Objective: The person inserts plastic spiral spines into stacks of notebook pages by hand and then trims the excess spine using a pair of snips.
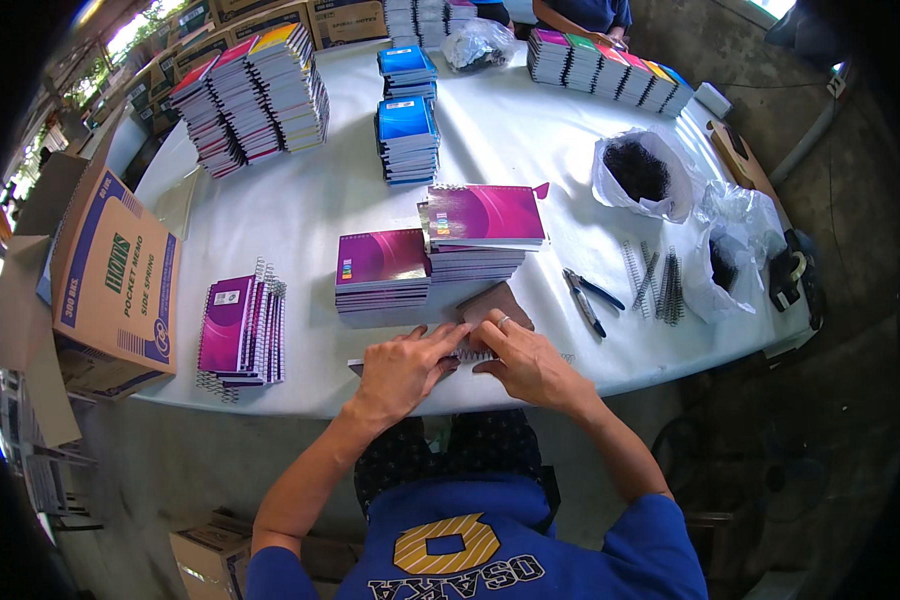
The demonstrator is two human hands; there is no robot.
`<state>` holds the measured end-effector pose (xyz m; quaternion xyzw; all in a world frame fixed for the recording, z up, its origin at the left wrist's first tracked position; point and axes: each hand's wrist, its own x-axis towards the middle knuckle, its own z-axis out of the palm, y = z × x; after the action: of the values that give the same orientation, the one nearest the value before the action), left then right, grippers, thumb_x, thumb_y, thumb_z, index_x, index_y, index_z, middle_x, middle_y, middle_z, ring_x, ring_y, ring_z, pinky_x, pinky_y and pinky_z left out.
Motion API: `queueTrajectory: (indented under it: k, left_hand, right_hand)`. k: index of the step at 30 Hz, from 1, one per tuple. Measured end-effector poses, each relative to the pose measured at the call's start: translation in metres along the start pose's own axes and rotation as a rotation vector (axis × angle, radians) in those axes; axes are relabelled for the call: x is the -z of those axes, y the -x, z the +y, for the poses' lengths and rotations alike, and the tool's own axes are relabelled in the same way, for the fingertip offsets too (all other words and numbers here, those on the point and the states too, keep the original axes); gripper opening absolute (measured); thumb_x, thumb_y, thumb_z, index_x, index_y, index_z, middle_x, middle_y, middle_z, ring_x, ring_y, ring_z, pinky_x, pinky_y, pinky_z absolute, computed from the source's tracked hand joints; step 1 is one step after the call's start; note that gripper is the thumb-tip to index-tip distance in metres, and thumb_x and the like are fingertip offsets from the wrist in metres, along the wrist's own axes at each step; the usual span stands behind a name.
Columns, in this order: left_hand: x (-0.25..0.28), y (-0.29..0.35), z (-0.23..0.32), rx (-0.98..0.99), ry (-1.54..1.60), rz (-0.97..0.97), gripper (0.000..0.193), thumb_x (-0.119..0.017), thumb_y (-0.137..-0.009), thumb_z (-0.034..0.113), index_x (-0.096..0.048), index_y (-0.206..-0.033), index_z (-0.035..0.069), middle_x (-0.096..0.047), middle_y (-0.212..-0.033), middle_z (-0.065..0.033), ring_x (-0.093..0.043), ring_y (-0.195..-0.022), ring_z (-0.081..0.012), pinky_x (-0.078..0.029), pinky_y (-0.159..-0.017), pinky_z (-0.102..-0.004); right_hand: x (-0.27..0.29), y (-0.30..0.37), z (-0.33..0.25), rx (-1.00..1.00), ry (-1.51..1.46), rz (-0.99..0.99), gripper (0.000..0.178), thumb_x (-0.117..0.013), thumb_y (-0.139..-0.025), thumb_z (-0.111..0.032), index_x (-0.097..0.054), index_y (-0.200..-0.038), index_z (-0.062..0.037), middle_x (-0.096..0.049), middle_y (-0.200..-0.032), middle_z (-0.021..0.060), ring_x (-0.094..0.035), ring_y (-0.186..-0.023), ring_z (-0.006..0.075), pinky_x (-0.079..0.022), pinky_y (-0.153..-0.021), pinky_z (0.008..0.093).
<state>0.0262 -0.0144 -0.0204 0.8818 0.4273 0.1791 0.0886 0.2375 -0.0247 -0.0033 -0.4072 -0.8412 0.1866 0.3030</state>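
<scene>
At the table's near edge, my left hand (402, 372) and my right hand (532, 366) are bent over a small notebook (497, 300) with a brown cover facing up. A wire spiral (473, 354) runs along its near edge between my fingers. My left fingers and thumb close on the notebook's bound edge. Beside them, my right thumb and forefinger pinch the spiral, whose loose end sticks out to the right. My hands hide much of the notebook. Just beyond stand two stacks of purple notebooks (382, 258) (485, 218).
Pliers (585, 300) and loose wire spirals (660, 285) lie right. Plastic bags of black spirals (638, 170) (722, 262) stand behind them. Purple notebooks with protruding spirals (232, 325) and a cardboard box (115, 275) are left. Blue notebook stacks (407, 140) stand farther back; another person (585, 18) is across.
</scene>
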Motion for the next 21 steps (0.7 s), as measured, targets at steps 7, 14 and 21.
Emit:
queueTrajectory:
  k: [7,14,21]
  left_hand:
    - [0.012,0.000,0.006,-0.073,-0.090,-0.183,0.053,-0.067,-0.084,0.044,-0.056,-0.134,0.030,-0.072,-0.103,-0.0040,-0.071,-0.082,-0.0258,-0.057,-0.067,-0.0390]
    - [-0.002,0.008,-0.011,-0.153,-0.136,0.163,0.073,-0.067,-0.080,0.052,-0.045,-0.144,0.026,-0.069,-0.098,-0.0088,-0.070,-0.078,-0.0295,-0.056,-0.065,-0.0398]
    - [0.016,0.017,-0.024,0.109,-0.161,-0.158,0.084,-0.070,-0.077,0.052,-0.039,-0.148,0.021,-0.068,-0.099,-0.0109,-0.070,-0.081,-0.0301,-0.055,-0.065,-0.0408]
  right_hand:
    - [0.009,0.003,0.056,-0.039,-0.015,-0.211,0.021,-0.062,-0.084,-0.006,-0.064,-0.104,-0.0011,-0.062,-0.093,0.0217,-0.063,-0.088,0.0385,-0.050,-0.076,0.0472]
    - [-0.018,0.001,0.055,-0.294,0.290,-0.212,0.053,-0.075,-0.080,-0.036,-0.053,-0.117,-0.0037,-0.041,-0.135,0.0345,-0.046,-0.123,0.0488,-0.039,-0.101,0.0511]
    - [0.033,-0.022,0.050,-0.215,-0.784,-0.633,0.058,-0.065,-0.081,-0.029,-0.060,-0.131,-0.0004,-0.062,-0.129,0.0173,-0.058,-0.118,0.0282,-0.043,-0.103,0.0408]
